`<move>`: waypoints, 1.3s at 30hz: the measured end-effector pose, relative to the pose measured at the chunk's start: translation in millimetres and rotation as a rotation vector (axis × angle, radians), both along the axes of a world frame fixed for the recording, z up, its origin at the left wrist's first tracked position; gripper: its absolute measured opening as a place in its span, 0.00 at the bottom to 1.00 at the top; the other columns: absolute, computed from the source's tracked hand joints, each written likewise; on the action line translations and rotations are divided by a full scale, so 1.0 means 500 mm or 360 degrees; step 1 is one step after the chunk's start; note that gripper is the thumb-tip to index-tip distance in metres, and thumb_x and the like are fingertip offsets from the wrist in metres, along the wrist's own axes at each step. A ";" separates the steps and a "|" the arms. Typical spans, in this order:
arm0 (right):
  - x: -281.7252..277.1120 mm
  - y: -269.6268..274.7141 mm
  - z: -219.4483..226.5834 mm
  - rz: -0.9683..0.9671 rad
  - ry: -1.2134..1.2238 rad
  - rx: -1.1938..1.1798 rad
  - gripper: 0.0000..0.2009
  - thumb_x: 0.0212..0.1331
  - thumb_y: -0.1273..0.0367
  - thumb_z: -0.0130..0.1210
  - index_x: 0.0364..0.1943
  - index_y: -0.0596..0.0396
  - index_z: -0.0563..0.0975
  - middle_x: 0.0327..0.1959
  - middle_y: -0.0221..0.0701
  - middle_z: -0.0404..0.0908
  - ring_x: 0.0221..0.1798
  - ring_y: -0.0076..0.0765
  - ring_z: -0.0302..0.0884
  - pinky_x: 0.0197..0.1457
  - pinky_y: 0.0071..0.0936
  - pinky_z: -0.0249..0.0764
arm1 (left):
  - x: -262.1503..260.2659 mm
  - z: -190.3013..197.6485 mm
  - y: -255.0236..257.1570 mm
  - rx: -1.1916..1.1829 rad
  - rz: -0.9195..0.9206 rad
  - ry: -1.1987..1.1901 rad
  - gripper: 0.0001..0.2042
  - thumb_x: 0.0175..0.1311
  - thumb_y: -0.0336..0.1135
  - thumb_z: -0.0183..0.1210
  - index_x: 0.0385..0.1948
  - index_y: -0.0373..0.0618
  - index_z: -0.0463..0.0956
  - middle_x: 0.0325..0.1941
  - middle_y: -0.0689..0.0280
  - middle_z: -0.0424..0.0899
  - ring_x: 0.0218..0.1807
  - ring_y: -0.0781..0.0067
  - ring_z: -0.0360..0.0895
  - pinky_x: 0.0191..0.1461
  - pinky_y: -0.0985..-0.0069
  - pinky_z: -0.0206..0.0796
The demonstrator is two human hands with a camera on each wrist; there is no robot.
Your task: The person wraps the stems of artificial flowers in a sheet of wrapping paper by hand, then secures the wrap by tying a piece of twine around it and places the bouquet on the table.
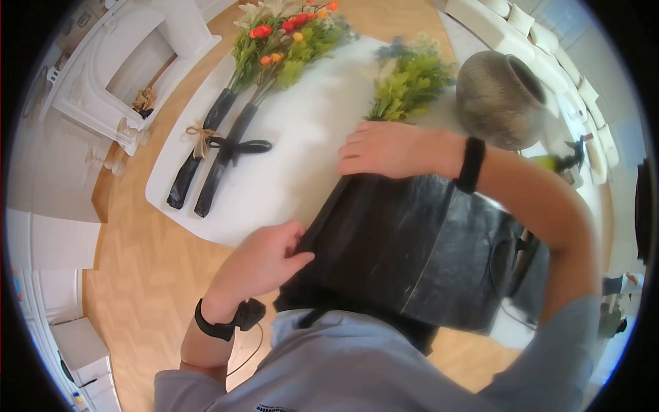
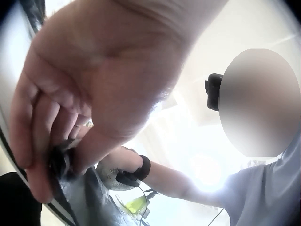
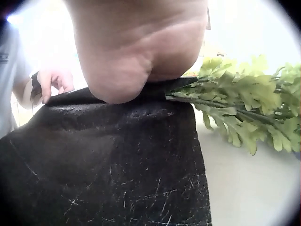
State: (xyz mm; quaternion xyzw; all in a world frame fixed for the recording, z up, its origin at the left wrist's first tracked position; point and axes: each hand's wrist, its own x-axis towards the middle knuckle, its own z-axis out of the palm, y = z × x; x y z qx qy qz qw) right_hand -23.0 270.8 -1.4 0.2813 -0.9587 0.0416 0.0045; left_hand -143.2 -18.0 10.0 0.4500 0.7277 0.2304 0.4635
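A wide black wrapping sheet (image 1: 391, 240), creased and slightly shiny, lies over the front of the white table and reaches to the person's waist. In the left wrist view, the left hand (image 2: 94, 89) pinches the sheet's near left edge between thumb and fingers. At the sheet's far edge, the right hand (image 1: 398, 147) rests on the black material with its fingers pointing left. From under that hand a bunch of leafy green stems (image 1: 408, 89) sticks out; in the right wrist view the green stems (image 3: 235, 103) run in beneath the sheet's fold. The right fingertips are hidden there.
Two flower bouquets in black wraps lie at the left, one with a tan bow (image 1: 200, 137), the other with a black bow (image 1: 237, 146). A round grey-brown pot (image 1: 498, 99) stands at the back right, near a yellow-green spray bottle (image 1: 549, 163). Scissors-like black handles (image 1: 511, 257) lie at the right.
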 end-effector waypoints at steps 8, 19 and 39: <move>0.016 0.005 0.007 -0.0031 -0.0021 -0.0037 0.11 0.58 0.74 0.51 0.45 0.48 0.75 0.43 0.26 0.77 0.52 0.33 0.75 0.57 0.31 0.67 | 0.027 -0.047 0.040 0.0397 0.0236 -0.0381 0.15 0.65 0.25 0.60 0.52 0.31 0.72 0.29 0.67 0.77 0.33 0.84 0.72 0.38 0.81 0.67; -0.016 0.023 0.021 -0.0244 -0.0273 0.0001 0.14 0.51 0.68 0.61 0.44 0.50 0.78 0.37 0.29 0.81 0.46 0.40 0.79 0.56 0.38 0.72 | 0.050 -0.044 0.032 0.0423 0.0319 0.0026 0.13 0.62 0.23 0.60 0.47 0.33 0.73 0.26 0.65 0.78 0.25 0.81 0.68 0.31 0.79 0.63; -0.006 0.016 0.004 -0.0059 0.0059 0.0120 0.12 0.49 0.68 0.64 0.38 0.47 0.76 0.37 0.24 0.78 0.50 0.33 0.75 0.58 0.33 0.67 | 0.035 -0.094 0.073 0.0250 0.0267 -0.0460 0.16 0.64 0.30 0.58 0.50 0.29 0.73 0.32 0.58 0.84 0.33 0.73 0.79 0.38 0.73 0.70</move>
